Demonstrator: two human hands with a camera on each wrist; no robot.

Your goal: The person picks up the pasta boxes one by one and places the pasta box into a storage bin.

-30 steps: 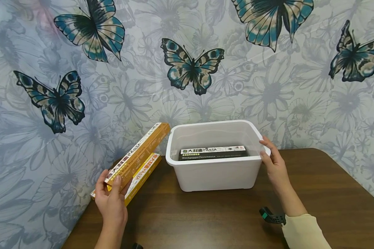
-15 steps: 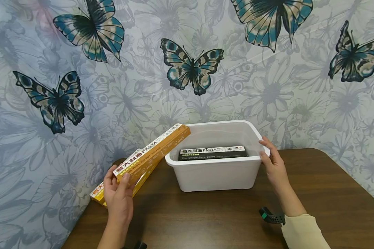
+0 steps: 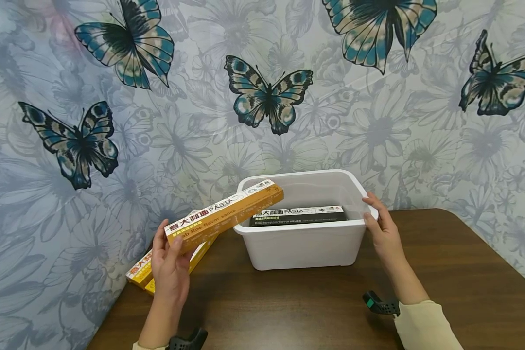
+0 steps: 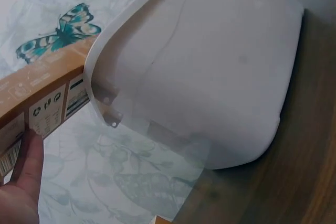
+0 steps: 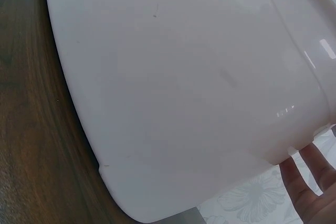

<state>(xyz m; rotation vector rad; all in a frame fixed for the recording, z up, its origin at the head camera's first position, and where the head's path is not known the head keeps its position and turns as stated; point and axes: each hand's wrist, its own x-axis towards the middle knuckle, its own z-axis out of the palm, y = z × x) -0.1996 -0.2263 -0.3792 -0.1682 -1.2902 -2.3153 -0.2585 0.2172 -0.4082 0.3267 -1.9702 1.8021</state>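
Holding, left hand (image 3: 170,272): one long orange-brown carton (image 3: 229,216), printed "PASTA" with "Roe flavor sauce" legible on its side; fingers and thumb closed about its near end, parted by no more than the carton between them; carton slanted, its far end over the left part of the white bin (image 3: 306,250); contact with the rim cannot be told.

Gripping, right hand (image 3: 385,231): the bin's right-end rim, thumb to the front, fingers curled against it farther back; bin upright on the brown wood-grain table (image 3: 284,311).

Inside the bin: one black carton (image 3: 299,217), white label strip uppermost, marked "PASTA" and "Blackpepperflavorsauce"; laid lengthwise, its left end partly hidden by the held carton.

At table's left, beneath and behind the left hand: yellow-and-white packaging (image 3: 138,270), partly covered; number of pieces cannot be told.

Also present: dark band (image 3: 381,304) at the right wrist, beside a pale cream sleeve (image 3: 426,325); pale floral wall covering (image 3: 179,131) bearing blue-and-black butterflies (image 3: 269,97), behind the table.
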